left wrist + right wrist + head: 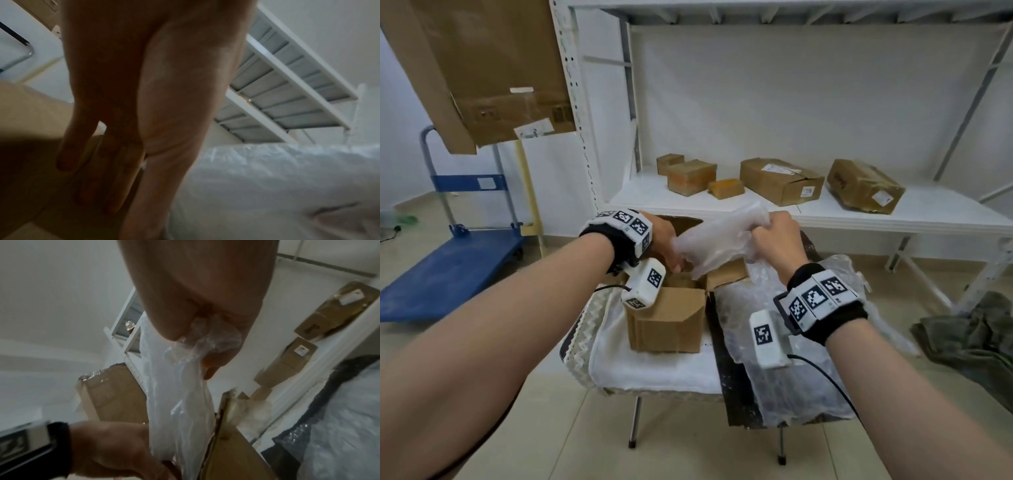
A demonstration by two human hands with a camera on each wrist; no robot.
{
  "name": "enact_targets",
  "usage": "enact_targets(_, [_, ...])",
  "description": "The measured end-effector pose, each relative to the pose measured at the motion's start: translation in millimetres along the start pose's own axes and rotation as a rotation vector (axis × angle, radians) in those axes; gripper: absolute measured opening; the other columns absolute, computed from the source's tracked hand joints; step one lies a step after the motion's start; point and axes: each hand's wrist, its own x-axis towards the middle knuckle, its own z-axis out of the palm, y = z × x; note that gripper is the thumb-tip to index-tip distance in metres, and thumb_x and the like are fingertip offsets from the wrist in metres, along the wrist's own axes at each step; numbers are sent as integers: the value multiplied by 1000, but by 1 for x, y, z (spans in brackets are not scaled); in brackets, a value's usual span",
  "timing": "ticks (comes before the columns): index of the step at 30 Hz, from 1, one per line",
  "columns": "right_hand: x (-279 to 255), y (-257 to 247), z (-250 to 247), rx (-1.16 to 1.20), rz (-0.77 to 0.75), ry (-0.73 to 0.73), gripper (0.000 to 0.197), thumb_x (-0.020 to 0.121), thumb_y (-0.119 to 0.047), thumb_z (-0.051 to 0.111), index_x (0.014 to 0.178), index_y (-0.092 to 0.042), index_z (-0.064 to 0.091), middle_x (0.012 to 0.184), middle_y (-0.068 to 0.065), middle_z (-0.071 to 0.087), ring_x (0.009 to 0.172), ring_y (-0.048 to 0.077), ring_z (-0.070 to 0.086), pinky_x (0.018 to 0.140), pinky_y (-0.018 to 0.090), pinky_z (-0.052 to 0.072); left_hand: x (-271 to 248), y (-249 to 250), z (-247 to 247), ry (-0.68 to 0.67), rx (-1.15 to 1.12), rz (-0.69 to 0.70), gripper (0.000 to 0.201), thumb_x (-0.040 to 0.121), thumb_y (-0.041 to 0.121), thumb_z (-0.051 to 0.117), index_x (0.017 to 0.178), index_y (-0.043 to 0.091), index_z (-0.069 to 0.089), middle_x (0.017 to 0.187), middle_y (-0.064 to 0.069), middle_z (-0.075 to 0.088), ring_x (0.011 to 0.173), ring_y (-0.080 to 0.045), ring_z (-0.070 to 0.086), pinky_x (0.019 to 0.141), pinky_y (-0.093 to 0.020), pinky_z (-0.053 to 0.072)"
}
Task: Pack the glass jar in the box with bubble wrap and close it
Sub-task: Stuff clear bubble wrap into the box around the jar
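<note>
The right hand (777,240) clenches the upper end of a bubble wrap (717,240) bundle and holds it just above the open box (666,318), which stands on a white cloth (650,370) over the small counter (726,387). The left hand (664,240) is at the bundle's lower left end, right at the box mouth; in the left wrist view its fingers (90,170) look fairly straight and lie against cardboard, so it seems to steady rather than grasp. The glass jar itself cannot be seen; it is probably inside the wrap, though the film is too cloudy to be sure. More loose wrap (791,342) lies to the right of the box.

To do this step well, lower the bundle straight down through the middle of the opening, with the left hand guiding the bottom end past the right flap (726,274) so it does not snag. Keep the padding gathered under the jar, let go only once it sits on the box floor, then tuck the slack round it before folding the flaps
</note>
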Motion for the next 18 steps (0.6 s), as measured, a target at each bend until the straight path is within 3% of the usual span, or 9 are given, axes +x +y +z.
enact_targets(2, [6,-1,7,-108,-11,-11,19,75,7,44,77,4,62,92,23,64,91,38,59,77,43,53,14,-3,7,-47,68,-17,46,46,62,82,77,29,76,76,7,72,75,-19,65,85,-32,53])
enact_targets(4, [9,-2,12,-188,-16,-23,17,76,6,44,65,-5,51,88,21,61,84,35,56,67,34,44,29,-8,17,-75,100,2,54,42,66,79,85,33,77,84,8,75,85,-20,70,91,-37,56])
enact_targets(7, [13,0,20,-223,-6,-54,21,78,5,43,63,-10,44,87,18,54,82,33,50,68,32,37,32,-12,23,-170,54,54,19,70,45,79,87,39,73,93,6,74,98,-21,67,96,-38,53])
enact_targets(10, [17,5,28,-259,-9,-112,22,78,5,44,64,-12,42,89,19,56,81,33,51,67,32,37,32,-16,25,-206,17,95,15,81,29,74,94,31,67,88,4,68,89,-20,64,92,-39,52])
enact_targets(13, [16,6,33,-279,-17,-133,11,79,3,44,75,-5,49,92,19,57,84,32,52,69,34,41,34,-17,28,-238,5,113,33,83,24,70,114,17,62,99,-10,69,87,-27,65,88,-43,51])
enact_targets(14, [16,6,35,-294,-16,-141,10,80,3,44,83,-4,51,93,17,55,86,32,51,71,35,41,34,-17,29,-236,-4,116,32,84,23,68,116,19,62,97,-8,69,86,-27,66,88,-43,51])
enact_targets(16, [14,5,39,-346,-21,-209,16,82,0,45,95,-6,53,95,15,53,91,32,53,77,37,46,36,-18,31,-199,-14,117,26,83,25,66,109,22,63,83,2,67,81,-24,65,86,-40,52])
enact_targets(18, [13,2,42,-396,-34,-298,19,84,-1,44,100,-6,54,97,14,54,97,33,57,80,35,46,38,-19,33,-128,16,98,12,83,25,63,95,24,64,83,2,68,82,-25,64,85,-38,53])
